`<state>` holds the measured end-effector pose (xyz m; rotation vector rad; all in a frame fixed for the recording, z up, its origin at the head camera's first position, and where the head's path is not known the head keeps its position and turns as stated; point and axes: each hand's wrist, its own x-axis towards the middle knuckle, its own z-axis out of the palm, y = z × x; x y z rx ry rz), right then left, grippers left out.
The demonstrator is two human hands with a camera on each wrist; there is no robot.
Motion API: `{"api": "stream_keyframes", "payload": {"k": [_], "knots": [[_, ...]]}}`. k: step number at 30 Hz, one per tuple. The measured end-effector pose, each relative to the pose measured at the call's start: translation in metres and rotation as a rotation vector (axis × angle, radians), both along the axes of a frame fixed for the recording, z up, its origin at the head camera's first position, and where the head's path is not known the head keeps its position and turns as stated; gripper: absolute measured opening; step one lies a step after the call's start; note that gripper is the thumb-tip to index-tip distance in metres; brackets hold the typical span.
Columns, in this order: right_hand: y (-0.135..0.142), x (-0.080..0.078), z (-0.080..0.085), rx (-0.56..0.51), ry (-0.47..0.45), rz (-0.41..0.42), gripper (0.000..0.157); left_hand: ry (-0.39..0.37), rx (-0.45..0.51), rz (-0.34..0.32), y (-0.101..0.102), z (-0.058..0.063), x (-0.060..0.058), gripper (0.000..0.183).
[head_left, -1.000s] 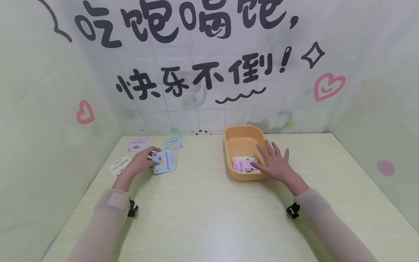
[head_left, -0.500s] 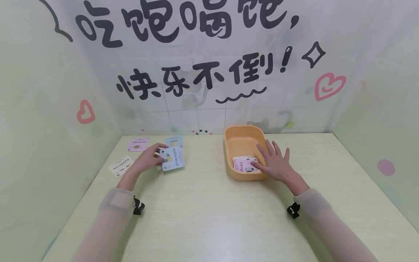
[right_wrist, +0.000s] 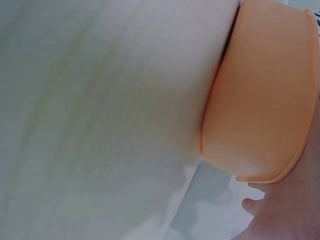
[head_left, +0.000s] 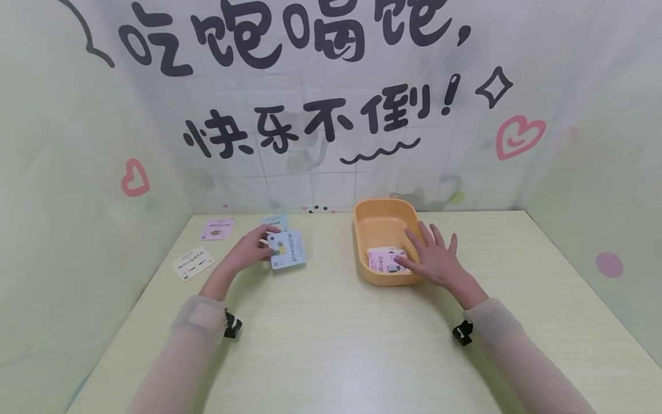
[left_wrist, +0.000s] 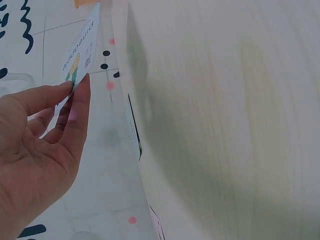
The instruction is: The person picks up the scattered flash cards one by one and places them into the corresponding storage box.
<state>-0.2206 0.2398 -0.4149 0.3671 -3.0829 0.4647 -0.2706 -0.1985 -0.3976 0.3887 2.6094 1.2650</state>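
Between thumb and fingers my left hand (head_left: 250, 248) pinches a blue pineapple card (head_left: 287, 249), held above the table and tilted. The left wrist view shows the thumb and fingertips gripping one edge of the same pineapple card (left_wrist: 80, 52). My right hand (head_left: 438, 257) is spread with straight fingers over the right rim of an orange bin (head_left: 383, 282). Inside the bin's near end lie a pink penguin card (head_left: 384, 262) and other cards. From the right wrist, the outer wall of the orange bin (right_wrist: 262, 90) fills the right side, with part of the hand along its rim.
A pink tortoise card (head_left: 218, 229) and a white eyebrow card (head_left: 193, 264) lie at the table's left. A blue pear card (head_left: 276, 221) lies behind the left hand, partly covered in view. A printed curtain (head_left: 233, 190) stands along the table's back edge.
My left hand has carried the pineapple card to the right, toward the bin, uncovering the eyebrow card. The right hand and the bin have stayed in place.
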Motion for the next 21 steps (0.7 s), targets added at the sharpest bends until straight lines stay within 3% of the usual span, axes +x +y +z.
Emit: {"api": "stream_keyframes", "payload": {"k": [14,21], "knots": [[-0.001,0.001,0.001,0.004,-0.007,-0.005,0.089,-0.004,-0.001,0.003,0.022,0.007,-0.001,0.049],[-0.001,0.000,-0.001,0.004,-0.002,-0.006,0.090,-0.018,0.042,-0.030,0.036,0.012,-0.003,0.050]]}}
